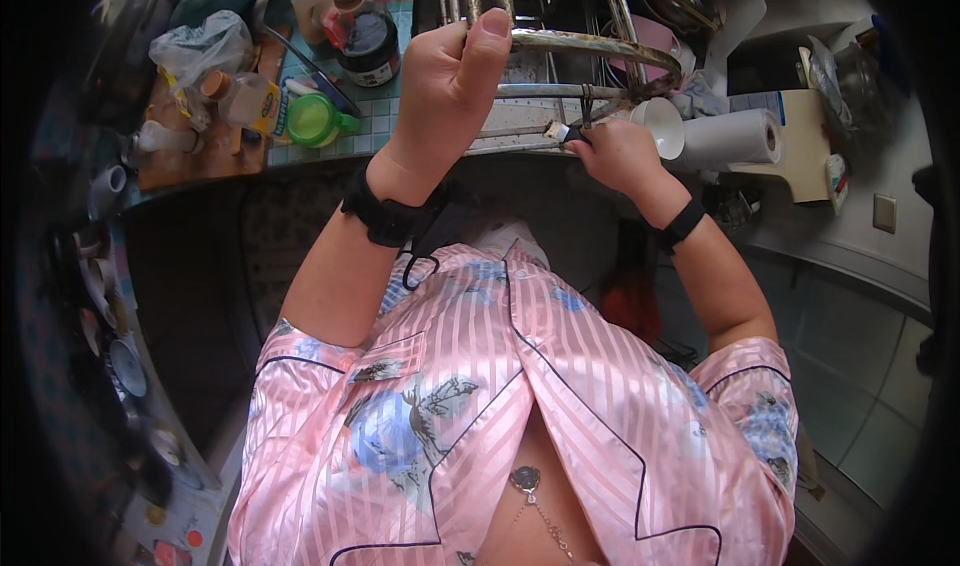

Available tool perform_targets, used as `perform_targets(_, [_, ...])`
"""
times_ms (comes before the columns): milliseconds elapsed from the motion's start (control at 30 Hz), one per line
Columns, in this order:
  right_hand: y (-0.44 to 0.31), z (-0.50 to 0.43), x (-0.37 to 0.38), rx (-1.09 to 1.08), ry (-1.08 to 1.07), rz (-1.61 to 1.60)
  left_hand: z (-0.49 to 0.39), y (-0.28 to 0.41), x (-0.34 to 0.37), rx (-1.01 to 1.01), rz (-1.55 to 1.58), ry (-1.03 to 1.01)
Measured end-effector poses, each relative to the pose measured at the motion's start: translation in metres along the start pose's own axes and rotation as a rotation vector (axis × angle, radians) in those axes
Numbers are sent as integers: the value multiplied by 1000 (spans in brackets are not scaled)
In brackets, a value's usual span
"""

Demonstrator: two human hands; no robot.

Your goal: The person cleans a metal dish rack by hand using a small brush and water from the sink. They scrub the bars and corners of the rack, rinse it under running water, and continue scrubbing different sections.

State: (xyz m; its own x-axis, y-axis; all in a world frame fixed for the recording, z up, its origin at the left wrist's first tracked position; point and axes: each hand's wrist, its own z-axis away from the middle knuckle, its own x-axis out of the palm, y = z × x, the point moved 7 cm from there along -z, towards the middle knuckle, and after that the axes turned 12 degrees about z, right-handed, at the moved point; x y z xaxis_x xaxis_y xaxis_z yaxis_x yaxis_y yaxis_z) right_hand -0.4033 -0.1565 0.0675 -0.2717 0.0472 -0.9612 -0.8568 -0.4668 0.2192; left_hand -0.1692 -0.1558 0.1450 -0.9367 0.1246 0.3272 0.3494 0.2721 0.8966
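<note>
My left hand (454, 89) is closed around the near end of a rust-stained metal wire rack (592, 44), its thumb on top. The rack is held raised at the counter's front edge, and its far part runs out of the top of the view. My right hand (622, 157) grips the dark handle of a small tool (557, 131) with a pale, worn tip, perhaps a brush. That tip is just below the rack's lower bar, and I cannot tell whether it touches. A white bowl (660, 127) stands right behind my right hand.
Left on the tiled counter are a dark sauce jar (367, 48), a green-lidded container (313, 119), a cork-topped bottle (244, 100) and a wooden board (154, 172). At right lie a paper roll (735, 136) and a pink basin (649, 40). A shelf of dishes (127, 367) flanks my left.
</note>
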Motion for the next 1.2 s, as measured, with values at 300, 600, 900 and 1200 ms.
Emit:
perform_targets(300, [-18, -3, 4, 26, 37, 33, 2, 0, 0, 13, 0, 10])
perform_targets(600, [-72, -17, 0, -91, 183, -37, 10, 4, -2, 22, 8, -18])
perform_targets(900, [-98, -38, 6, -24, -173, -97, 10, 2, -11, 65, 72, 95])
perform_targets(1200, [-22, 4, -5, 108, -27, 17, 3, 1, -5, 23, 61, -6])
